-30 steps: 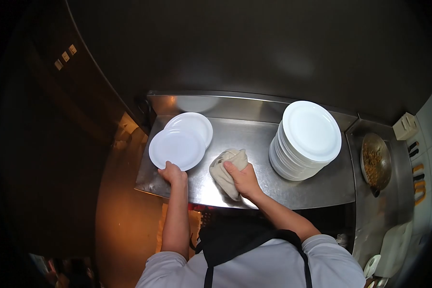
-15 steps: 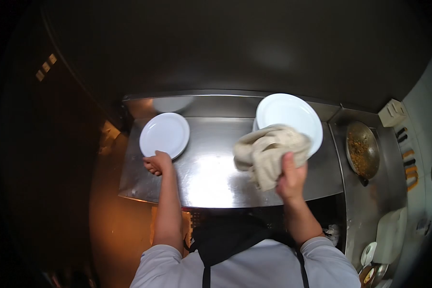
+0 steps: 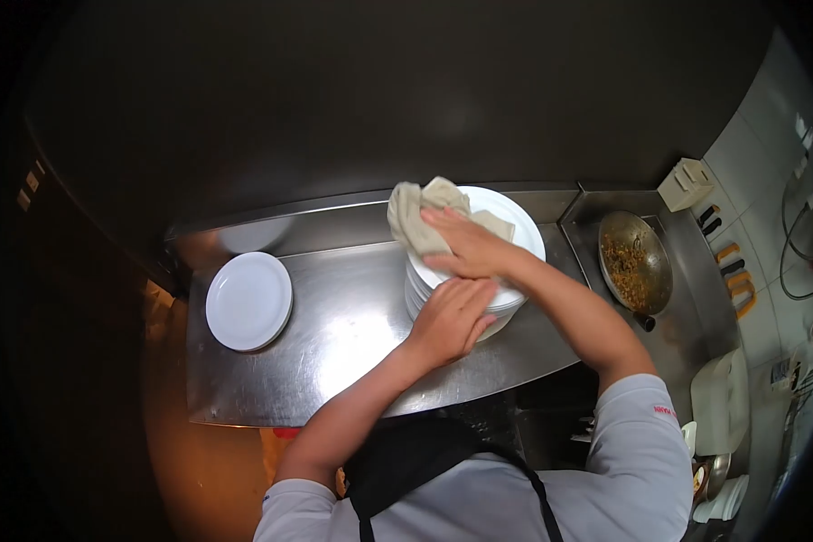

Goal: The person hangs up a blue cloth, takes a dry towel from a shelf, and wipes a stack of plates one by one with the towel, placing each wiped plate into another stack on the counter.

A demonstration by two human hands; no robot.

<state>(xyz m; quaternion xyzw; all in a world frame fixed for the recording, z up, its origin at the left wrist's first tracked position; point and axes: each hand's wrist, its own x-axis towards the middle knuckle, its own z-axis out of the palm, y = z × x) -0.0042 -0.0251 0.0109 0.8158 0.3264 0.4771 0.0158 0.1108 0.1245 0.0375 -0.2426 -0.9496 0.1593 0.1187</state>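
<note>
A tall stack of white plates [image 3: 527, 237] stands on the steel counter. My right hand [image 3: 470, 246] presses a beige cloth [image 3: 417, 226] onto the top plate, its fingers pointing left over the folds. At the near edge of the stack, my left hand [image 3: 454, 316] holds the plate rim, fingers on top and thumb lower down; the exact grip is partly hidden. My two hands nearly touch. A shorter stack of white plates [image 3: 249, 301] sits apart at the left of the counter.
The steel counter [image 3: 334, 307] has a raised back ledge. To the right, beyond a divider, a pan of browned food [image 3: 637, 264] rests with its handle towards me. A white block [image 3: 686, 184] and several knives and orange-handled tools [image 3: 742, 294] are at the far right.
My left hand has left the shorter stack and moved right to the tall one. My right hand has brought the cloth down onto the top plate. The view has shifted right.
</note>
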